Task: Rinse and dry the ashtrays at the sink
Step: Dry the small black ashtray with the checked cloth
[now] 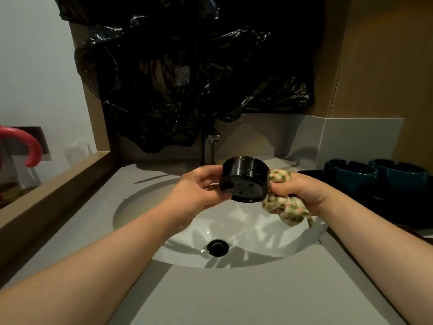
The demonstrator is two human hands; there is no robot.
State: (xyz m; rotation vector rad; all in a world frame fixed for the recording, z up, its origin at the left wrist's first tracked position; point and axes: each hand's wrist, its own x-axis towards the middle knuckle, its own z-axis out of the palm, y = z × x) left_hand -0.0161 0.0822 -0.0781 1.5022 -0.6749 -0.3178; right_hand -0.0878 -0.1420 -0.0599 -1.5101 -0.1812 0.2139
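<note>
Ashtray (pixel 244 181): black, round and glossy, held in the air over the sink (pixel 145 200). It is tipped so its flat underside faces the person, and small drops or specks show on that face.
Left hand (pixel 199 195): grips the ashtray's left side, with the thumb on the near face and the fingers (pixel 210 171) curled over the far wall.
Right hand (pixel 302 193): its fingers are closed round a bunched checked cloth (pixel 289 207), which presses against the ashtray's right wall. A tail of the cloth hangs below the hand.
Step in hand: drying, by the look of it. I can see no running water, and the cloth is already on the piece.
Next move calls for: probably turning the ashtray in the left grip so the cloth reaches the underside, the rest of the wall and the hollow. It needs a firm hold, since a wet glossy piece could slip onto the hard bowl.
Other pieces: two teal ashtrays (pixel 350 175) stand side by side on the bench (pixel 234 299) to the right, on something dark, perhaps a tray. I cannot tell whether they are rinsed.
Sink details: a pale bowl with a dark drain (pixel 218 247) towards the front. The tap (pixel 212 148) rises just behind the held ashtray.
Surroundings: black plastic sheeting (pixel 187 78) hangs over the wall behind the tap. A pink hooked handle (pixel 31 146) shows at the far left.
</note>
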